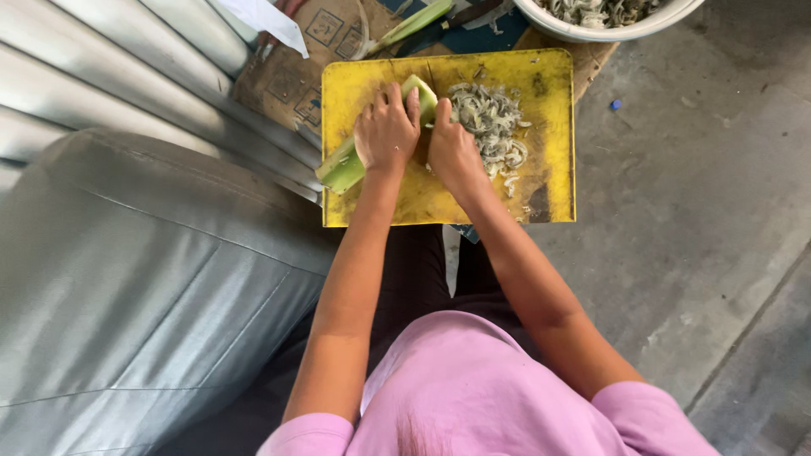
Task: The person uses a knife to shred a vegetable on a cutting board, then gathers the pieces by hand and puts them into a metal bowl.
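A yellow cutting board (pixel 541 177) lies on the floor in front of me. My left hand (pixel 385 133) presses down on a thick pale-green stalk (pixel 342 170) that lies slantwise across the board's left part. My right hand (pixel 452 150) is closed just right of the stalk's cut end, apparently around a knife handle; the blade is hidden. A heap of thin pale-green slices (pixel 492 127) sits right of my right hand.
A white bowl (pixel 583 34) holding more slices stands beyond the board at the top right. Flattened cardboard (pixel 291 80) and another green stalk (pixel 414 23) lie behind the board. A grey cushioned seat (pixel 127 279) fills the left; bare concrete floor (pixel 701 211) lies to the right.
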